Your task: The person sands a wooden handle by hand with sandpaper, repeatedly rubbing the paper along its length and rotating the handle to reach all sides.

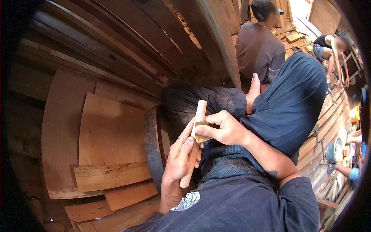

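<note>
And here's the pale wooden stick point(192, 156), held aslant in front of the dark shirt point(247, 205), top end poking out past both hands, bottom end pointing back at the wearer. Left hand point(179, 156): clamped round the stick's middle, thumb along the near face. Right hand point(228, 129): pinched on a small folded brown piece point(200, 138) (sandpaper, poss., can't be sure from here), which looks to be touching the stick's upper part. Handling-wise? Stick's prob. light, easy for one hand; wood, so stiff, no bend to speak of, and not v. slippery, tho a smooth face could turn a bit in the grip. Not fragile in the main, but the ends would prob. dent or chip w/ a hard knock. Best hold: mid-length or just below, fingers wrapped, thumb on top, upper part left free. Folded piece looks thin, prob. bendy & v. light: thumb on one face, fingers behind, near the edge.
</note>
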Motion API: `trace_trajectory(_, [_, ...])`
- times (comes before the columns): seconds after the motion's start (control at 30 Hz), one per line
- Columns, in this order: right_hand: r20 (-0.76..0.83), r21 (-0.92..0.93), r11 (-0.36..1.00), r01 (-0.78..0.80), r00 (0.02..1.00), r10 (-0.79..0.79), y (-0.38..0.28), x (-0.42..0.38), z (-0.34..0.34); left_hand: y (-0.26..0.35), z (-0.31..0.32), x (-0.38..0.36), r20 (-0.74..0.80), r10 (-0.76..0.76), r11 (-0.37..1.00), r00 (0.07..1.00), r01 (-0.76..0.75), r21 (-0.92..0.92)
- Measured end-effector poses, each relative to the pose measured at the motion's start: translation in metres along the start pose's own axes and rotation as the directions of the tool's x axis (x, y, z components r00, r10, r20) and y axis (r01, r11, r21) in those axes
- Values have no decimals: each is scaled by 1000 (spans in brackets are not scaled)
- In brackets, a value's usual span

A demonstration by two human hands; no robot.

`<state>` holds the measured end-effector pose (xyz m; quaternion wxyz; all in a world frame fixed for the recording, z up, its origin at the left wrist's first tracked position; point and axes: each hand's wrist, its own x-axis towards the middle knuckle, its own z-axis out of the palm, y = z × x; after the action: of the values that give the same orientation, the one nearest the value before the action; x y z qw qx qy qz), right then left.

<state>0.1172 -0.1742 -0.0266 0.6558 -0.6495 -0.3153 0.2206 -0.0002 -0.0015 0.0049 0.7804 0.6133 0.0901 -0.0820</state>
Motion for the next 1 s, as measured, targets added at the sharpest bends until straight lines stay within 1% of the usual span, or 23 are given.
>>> trace_trajectory(0.07, [8, 9, 1000, -8, 1000, 8, 0, -1, 2, 1, -1, -1, -5, -12, 1000, 1000, 12, 28])
trace_trajectory(0.17, [45, -87, 995, -54, 997, 58, 5, 0, -1, 0, -3, -1, -9, -17, 997, 1000, 18, 73])
trace_trajectory(0.27, [-190, 105, 994, 33, 982, -12, 6, 11, -5, 2, 2, -3, -36, -47, 995, 998, 50, 85])
trace_trajectory(0.3, [-161, 87, 996, -25, 986, 39, 4, 14, -17, 0, 3, -3, -41, -44, 996, 998, 47, 75])
trace_trajectory(0.4, [-84, 150, 988, 23, 996, -10, 6, 5, 8, -1, -3, -2, -16, -17, 998, 1000, 18, 53])
trace_trajectory(0.47, [104, 29, 999, -38, 994, 35, 10, 0, 5, -1, -5, -2, 3, -8, 999, 1000, 7, 47])
trace_trajectory(0.53, [-55, 161, 987, -13, 998, 22, 3, 6, 4, 0, -4, -3, 8, -17, 999, 1000, 16, 46])
trace_trajectory(0.57, [-132, 150, 985, 81, 989, -61, -1, 13, -5, 2, 1, -4, 26, -29, 1000, 999, 29, 11])
trace_trajectory(0.6, [-125, 68, 997, -42, 991, 50, -6, 13, -21, 1, 0, -4, 34, -32, 999, 999, 32, 1])
trace_trajectory(0.67, [-136, 139, 990, 22, 991, -3, -7, 9, -10, 0, 0, -3, 61, -41, 999, 997, 42, -15])
trace_trajectory(0.7, [-47, 132, 991, -21, 999, 27, -1, 4, -2, 4, 0, -3, 37, -39, 999, 999, 40, -14])
trace_trajectory(0.73, [130, 95, 991, -98, 988, 85, 2, 1, 2, 2, -4, -2, 36, -4, 1000, 999, 6, -31])
trace_trajectory(0.8, [180, 64, 997, -51, 983, 38, -1, -1, 3, 2, -5, -3, 22, 19, 1000, 1000, -19, -15])
trace_trajectory(0.87, [-51, 203, 978, -51, 997, 63, -1, 8, -1, -2, -3, -4, 34, -7, 999, 999, 8, -33])
trace_trajectory(0.9, [-106, 178, 983, -43, 992, 62, 0, 13, -13, -3, -2, -3, 48, -15, 999, 999, 17, -41])
trace_trajectory(0.93, [-121, 135, 990, -30, 992, 46, -1, 13, -18, -2, -3, -2, 49, -17, 999, 999, 19, -40])
trace_trajectory(1.0, [-68, 197, 980, -21, 997, 35, -1, 5, -4, -1, -2, -2, 63, -25, 999, 998, 28, -34])
